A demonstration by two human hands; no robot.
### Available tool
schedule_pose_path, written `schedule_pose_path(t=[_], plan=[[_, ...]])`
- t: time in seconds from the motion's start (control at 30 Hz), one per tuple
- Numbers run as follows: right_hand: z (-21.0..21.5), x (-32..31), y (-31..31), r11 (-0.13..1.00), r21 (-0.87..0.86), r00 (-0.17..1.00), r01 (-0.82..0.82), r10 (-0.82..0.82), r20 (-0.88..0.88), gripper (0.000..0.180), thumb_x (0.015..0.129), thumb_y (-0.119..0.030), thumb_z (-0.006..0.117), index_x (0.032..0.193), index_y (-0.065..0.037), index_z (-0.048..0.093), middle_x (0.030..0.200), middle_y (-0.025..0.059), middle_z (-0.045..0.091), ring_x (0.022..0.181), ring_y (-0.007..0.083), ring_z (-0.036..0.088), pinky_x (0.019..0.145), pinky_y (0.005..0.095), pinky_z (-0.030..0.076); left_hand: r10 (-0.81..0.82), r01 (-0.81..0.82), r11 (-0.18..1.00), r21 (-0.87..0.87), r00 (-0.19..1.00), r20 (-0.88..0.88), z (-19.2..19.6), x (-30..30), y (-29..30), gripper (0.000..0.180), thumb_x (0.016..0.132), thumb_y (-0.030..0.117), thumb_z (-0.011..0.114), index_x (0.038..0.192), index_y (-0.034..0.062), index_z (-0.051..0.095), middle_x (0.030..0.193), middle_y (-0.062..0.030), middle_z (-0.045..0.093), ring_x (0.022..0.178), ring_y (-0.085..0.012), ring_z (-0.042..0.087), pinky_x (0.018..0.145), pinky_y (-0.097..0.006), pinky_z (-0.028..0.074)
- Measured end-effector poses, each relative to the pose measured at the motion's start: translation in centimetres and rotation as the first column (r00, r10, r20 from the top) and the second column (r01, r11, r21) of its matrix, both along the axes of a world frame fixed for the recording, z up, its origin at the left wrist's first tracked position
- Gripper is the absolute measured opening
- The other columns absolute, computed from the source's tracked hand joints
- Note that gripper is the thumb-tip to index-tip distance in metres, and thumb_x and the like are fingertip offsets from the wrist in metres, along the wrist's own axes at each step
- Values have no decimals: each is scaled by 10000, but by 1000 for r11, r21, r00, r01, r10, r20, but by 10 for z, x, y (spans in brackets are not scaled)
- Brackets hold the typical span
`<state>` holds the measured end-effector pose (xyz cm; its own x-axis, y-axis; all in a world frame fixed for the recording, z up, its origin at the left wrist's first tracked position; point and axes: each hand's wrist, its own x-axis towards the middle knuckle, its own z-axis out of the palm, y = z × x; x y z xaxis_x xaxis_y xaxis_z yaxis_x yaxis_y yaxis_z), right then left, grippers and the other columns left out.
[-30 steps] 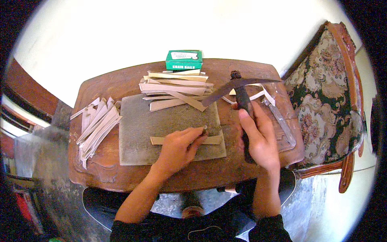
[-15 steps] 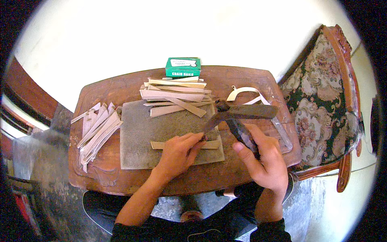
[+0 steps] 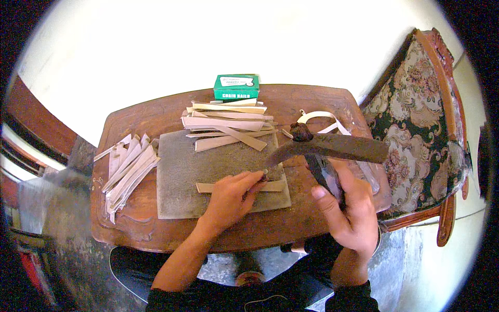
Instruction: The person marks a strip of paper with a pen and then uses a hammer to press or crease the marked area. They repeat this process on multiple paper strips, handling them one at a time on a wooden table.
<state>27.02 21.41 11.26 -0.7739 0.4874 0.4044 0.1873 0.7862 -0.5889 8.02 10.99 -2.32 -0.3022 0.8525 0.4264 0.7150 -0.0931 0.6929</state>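
A dark, worn hammer [image 3: 343, 146] with a long curved head is gripped by its black-wrapped handle in my right hand [image 3: 349, 210]. Its head hangs in the air over the right part of the table. My left hand [image 3: 234, 192] is closed in a pinch on the grey board [image 3: 182, 203]. Between thumb and forefinger shows a small dark piece with a paler top, too small to name. It stands over the right part of a flat beige strip [image 3: 210, 187] lying on the board. The left hand's fingers cover the strip's middle.
Similar strips are stacked behind the board [image 3: 223, 125], and a bundle lies at the left [image 3: 130, 171]. A green box [image 3: 236, 88] stands at the back of the wooden table [image 3: 130, 234]. A curled pale strip [image 3: 322, 115] lies back right. A flowered chair [image 3: 410, 119] stands beside the table.
The hammer in my right hand has swung up and to the right, away from my left hand. The left hand keeps its pinch in nearly the same place over the strip.
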Motion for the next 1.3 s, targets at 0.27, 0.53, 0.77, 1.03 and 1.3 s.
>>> schedule_pose_path(t=[0.27, 0.53, 0.77, 1.03, 1.3], plan=[[7, -1, -1, 996, -91, 995, 18, -9, 101, 324, 902, -189, 665, 1153, -20, 552, 824, 220, 648, 766, 438, 652, 626, 488, 498, -11, 11, 1000, 10, 1000, 6, 2, 0, 1, 163, 890, 102, 630, 1030, 29, 672, 934, -162, 694, 818, -342, 686, 702, -395, 539], [8, -5, -1, 991, -136, 994, -4, 19, 110, 325, 903, -179, 656, 1166, -23, 546, 825, 222, 652, 788, 439, 653, 650, 502, 499, -19, 19, 1000, -3, 999, -38, 0, -1, 0, 218, 885, 119, 632, 1090, 47, 659, 923, -136, 686, 789, -354, 659, 675, -438, 511], [-1, -3, 4, 992, -126, 989, -15, 33, 141, 334, 899, -188, 659, 1163, -14, 550, 828, 239, 653, 778, 451, 649, 658, 507, 497, -20, 20, 1000, 19, 1000, -7, -3, 0, 3, 197, 863, 100, 655, 1050, 41, 670, 941, -142, 690, 797, -356, 666, 681, -430, 519], [-17, -21, 14, 948, -316, 998, 39, -23, 54, 295, 949, -227, 599, 1146, -11, 560, 832, 211, 650, 707, 390, 657, 622, 463, 498, 17, -17, 1000, -2, 1000, 22, 3, 0, -1, 178, 886, 140, 671, 1017, 19, 672, 904, -157, 691, 764, -348, 669, 650, -412, 517], [-116, -72, 31, 432, -900, 964, -62, -208, -166, 308, 1032, -340, 465, 1108, -50, 539, 671, 12, 482, 481, 114, 470, 423, 279, 393, 55, -41, 997, -67, 976, 213, 5, -2, 2, 121, 903, 154, 666, 973, 57, 677, 709, -115, 647, 516, -202, 544, 510, -332, 427]])
